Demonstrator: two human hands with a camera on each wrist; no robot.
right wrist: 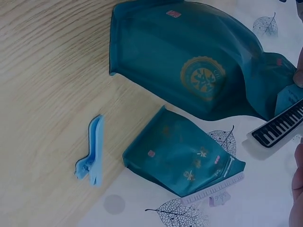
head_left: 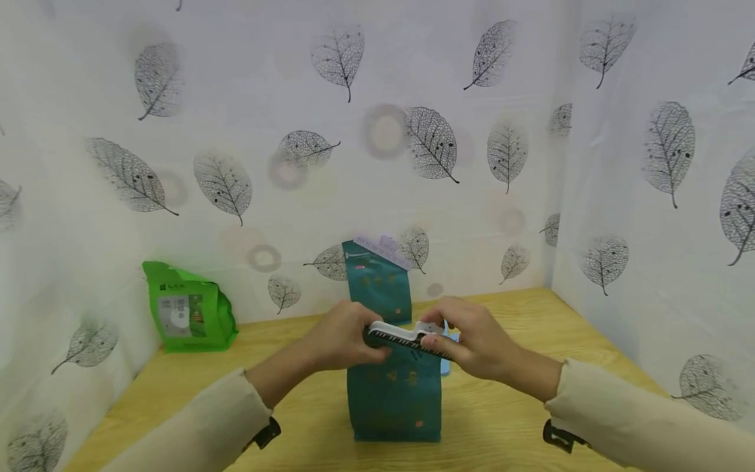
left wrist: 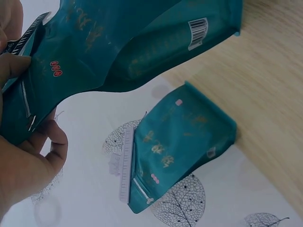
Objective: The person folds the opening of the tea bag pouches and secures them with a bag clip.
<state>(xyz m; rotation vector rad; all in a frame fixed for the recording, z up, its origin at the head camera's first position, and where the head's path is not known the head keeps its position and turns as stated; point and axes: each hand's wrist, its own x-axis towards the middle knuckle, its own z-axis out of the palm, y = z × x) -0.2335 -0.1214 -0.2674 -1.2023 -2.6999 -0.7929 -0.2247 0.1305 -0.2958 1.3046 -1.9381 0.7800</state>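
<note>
Both ends of a black clip (head_left: pixel 400 336) are held over the near bag (head_left: pixel 395 406), which stands on the counter (head_left: pixel 501 419). The left hand (head_left: pixel 342 337) has its grip round the left end and the bag's top; the right hand (head_left: pixel 476 337) pinches the right end, probably to keep the clip straight across. Fingers cover both ends, so whether it is fastened is hard to tell. Beyond, partly hidden by the right hand, lies a blue clip (right wrist: pixel 96 151). Farther back stands the far bag (head_left: pixel 377 288), a lilac clip (head_left: pixel 383 253) across its top, seemingly holding it closed. Far left, a green bag (head_left: pixel 209 328) stands before the curtain (head_left: pixel 383 59), its small print unreadable.
</note>
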